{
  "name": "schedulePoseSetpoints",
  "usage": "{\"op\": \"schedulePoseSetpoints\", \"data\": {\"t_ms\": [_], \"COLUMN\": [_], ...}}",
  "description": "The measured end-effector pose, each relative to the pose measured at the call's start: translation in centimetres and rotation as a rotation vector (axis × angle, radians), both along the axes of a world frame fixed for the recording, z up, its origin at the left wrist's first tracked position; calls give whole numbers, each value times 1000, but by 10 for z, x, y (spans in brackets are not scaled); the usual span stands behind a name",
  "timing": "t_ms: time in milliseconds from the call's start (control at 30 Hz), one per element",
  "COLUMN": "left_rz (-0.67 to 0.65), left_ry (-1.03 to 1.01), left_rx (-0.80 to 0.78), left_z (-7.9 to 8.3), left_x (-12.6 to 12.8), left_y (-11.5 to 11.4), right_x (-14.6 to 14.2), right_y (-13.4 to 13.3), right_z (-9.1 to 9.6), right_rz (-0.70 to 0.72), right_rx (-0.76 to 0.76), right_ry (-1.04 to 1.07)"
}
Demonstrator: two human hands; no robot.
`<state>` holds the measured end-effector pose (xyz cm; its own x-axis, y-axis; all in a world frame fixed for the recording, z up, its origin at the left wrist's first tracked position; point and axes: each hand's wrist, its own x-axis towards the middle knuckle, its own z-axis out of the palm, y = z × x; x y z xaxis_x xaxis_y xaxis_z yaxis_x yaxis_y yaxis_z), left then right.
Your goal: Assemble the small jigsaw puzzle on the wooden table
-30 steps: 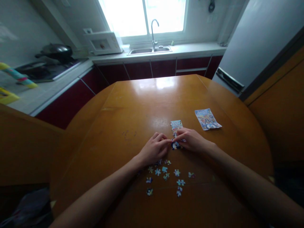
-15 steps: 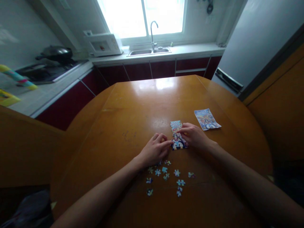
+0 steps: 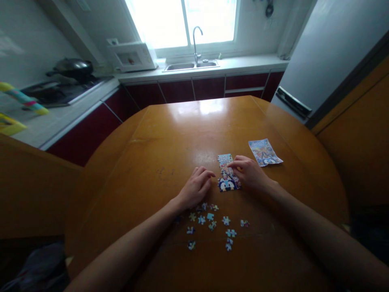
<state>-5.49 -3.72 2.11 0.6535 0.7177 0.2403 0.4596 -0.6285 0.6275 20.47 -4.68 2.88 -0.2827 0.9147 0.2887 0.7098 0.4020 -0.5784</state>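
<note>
A partly joined jigsaw strip (image 3: 227,175) lies in the middle of the round wooden table (image 3: 170,138). My right hand (image 3: 249,173) rests on the strip's right edge, fingers curled and fingertips pressing its upper part. My left hand (image 3: 196,187) sits just left of the strip, fingers bent loosely and a little apart from it, holding nothing I can see. Several loose puzzle pieces (image 3: 212,225) are scattered on the table near my forearms.
A colourful printed picture card (image 3: 264,152) lies to the right of the strip. Beyond the table run a counter with a sink and tap (image 3: 194,61), a white microwave (image 3: 132,56), a stove with a wok (image 3: 73,67), and a fridge (image 3: 322,56) at right.
My right hand slid up the strip, uncovering its lower end. My left hand drew back from the strip's left edge and no longer touches it.
</note>
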Motion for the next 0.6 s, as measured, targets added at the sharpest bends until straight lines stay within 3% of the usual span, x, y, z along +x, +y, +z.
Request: {"op": "schedulePoseSetpoints", "data": {"t_ms": [167, 600], "left_rz": [3, -127], "left_ry": [-15, 177], "left_rx": [27, 145], "left_z": [-4, 3], "left_x": [0, 0], "left_y": [0, -6], "right_x": [1, 8], "right_y": [0, 2], "right_z": [-2, 6], "right_rz": [-65, -158], "right_rx": [-15, -114], "right_ry": [55, 16]}}
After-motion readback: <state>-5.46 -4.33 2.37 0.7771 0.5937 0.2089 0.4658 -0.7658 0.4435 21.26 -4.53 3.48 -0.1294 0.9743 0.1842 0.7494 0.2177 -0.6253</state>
